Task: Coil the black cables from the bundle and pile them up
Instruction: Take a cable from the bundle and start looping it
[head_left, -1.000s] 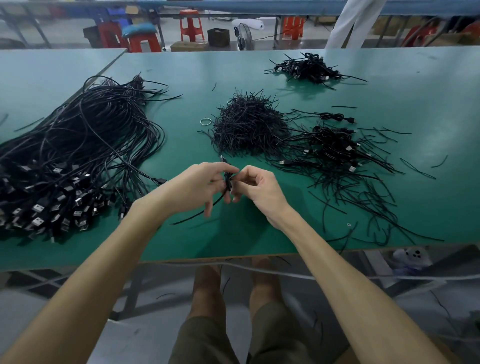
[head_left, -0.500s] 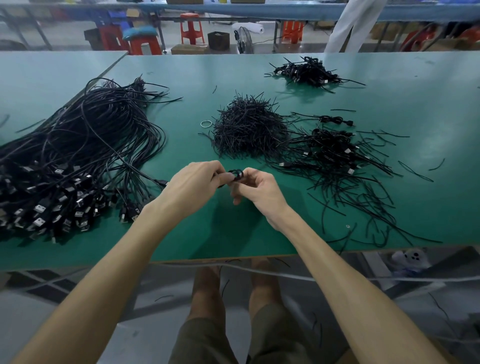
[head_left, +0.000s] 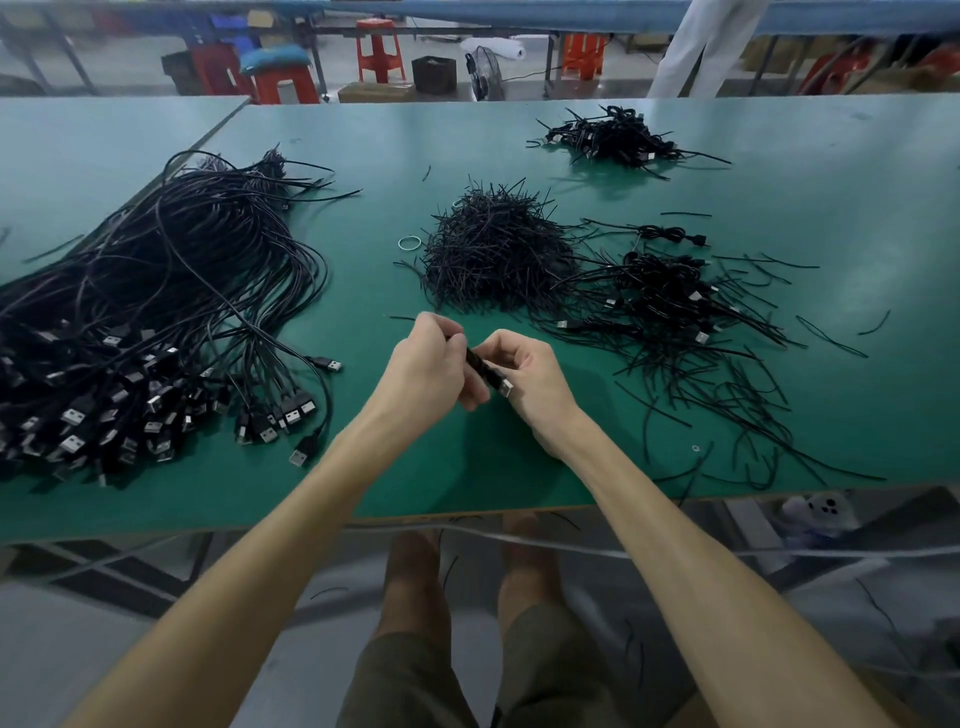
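Note:
Both hands hold one coiled black cable (head_left: 480, 366) just above the green table (head_left: 467, 467), near its front edge. My left hand (head_left: 428, 371) grips the coil's upper end. My right hand (head_left: 524, 376) pinches the lower end, where the silver USB plug (head_left: 505, 387) sticks out. A big bundle of loose black USB cables (head_left: 156, 322) lies at the left. Coiled cables lie in a pile (head_left: 670, 299) to the right, with a second pile (head_left: 613, 137) at the back.
A heap of short black twist ties (head_left: 493, 254) sits behind my hands, with loose ties scattered to the right (head_left: 727, 395). A rubber band (head_left: 409, 242) lies beside the heap. Red stools (head_left: 374, 49) and a person's white trousers (head_left: 701, 47) are beyond the table.
The cable's trailing end has been drawn in. The coil has turned from a small loop between my fingertips to a compact bundle held lengthwise, plug toward me. The camera came closer.

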